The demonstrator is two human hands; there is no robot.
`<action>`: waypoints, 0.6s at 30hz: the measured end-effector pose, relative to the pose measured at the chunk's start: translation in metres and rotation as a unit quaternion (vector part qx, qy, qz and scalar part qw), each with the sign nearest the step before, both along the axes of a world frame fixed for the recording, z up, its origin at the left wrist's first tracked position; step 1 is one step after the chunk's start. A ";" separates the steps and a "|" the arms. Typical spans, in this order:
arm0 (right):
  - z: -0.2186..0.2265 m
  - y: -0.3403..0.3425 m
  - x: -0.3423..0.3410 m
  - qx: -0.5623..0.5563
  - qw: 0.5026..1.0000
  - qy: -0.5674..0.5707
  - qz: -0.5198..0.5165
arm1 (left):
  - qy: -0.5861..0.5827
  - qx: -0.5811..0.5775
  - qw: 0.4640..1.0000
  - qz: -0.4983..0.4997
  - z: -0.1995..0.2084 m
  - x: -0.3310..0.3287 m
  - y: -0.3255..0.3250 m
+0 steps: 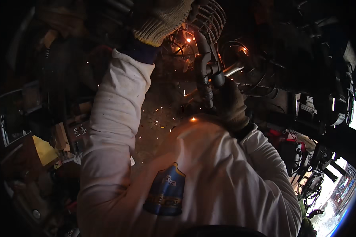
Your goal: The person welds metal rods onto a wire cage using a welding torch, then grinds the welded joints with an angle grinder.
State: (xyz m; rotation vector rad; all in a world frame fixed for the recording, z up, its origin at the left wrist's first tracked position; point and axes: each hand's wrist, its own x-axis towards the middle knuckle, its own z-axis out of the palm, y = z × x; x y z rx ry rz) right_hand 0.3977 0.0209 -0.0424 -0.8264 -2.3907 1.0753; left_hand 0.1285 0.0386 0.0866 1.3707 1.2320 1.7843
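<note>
Bent tube [202, 70], wire cage [213, 19] above, left hand [161, 21], right hand [232, 103] near — grips too dark to tell, sparks [193, 119], yellow sheet [46, 151]

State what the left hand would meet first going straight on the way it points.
Probably the curved bars just right of the gloved left hand, near the picture's top edge, though depth is unclear.

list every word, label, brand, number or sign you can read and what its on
White shirt: gold lettering on the blue chest print, too blurred to read surely.
Dark brown panel at left: white handwritten-looking characters, small and tilted, not copied out.
Nothing else reads clearly.
</note>
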 end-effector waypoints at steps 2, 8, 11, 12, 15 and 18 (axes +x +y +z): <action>0.001 0.001 0.000 0.120 0.989 -0.043 0.069 | -0.021 0.010 1.000 0.012 0.002 0.002 -0.004; 0.008 -0.002 -0.001 -0.121 0.992 0.016 -0.012 | -0.056 -0.044 0.997 -0.016 -0.003 -0.007 0.001; 0.010 -0.003 -0.002 -0.138 0.990 0.003 -0.010 | -0.090 0.000 0.996 -0.024 -0.006 -0.005 -0.002; 0.010 -0.004 -0.003 -0.138 0.990 0.003 -0.008 | -0.089 0.001 0.996 -0.022 -0.004 -0.002 -0.004; 0.010 -0.007 -0.004 -0.130 0.991 0.013 -0.020 | -0.155 -0.001 0.988 -0.023 0.001 0.001 -0.007; 0.007 -0.005 -0.003 -0.122 0.992 0.030 -0.032 | -0.067 -0.038 0.997 -0.022 -0.005 -0.005 0.002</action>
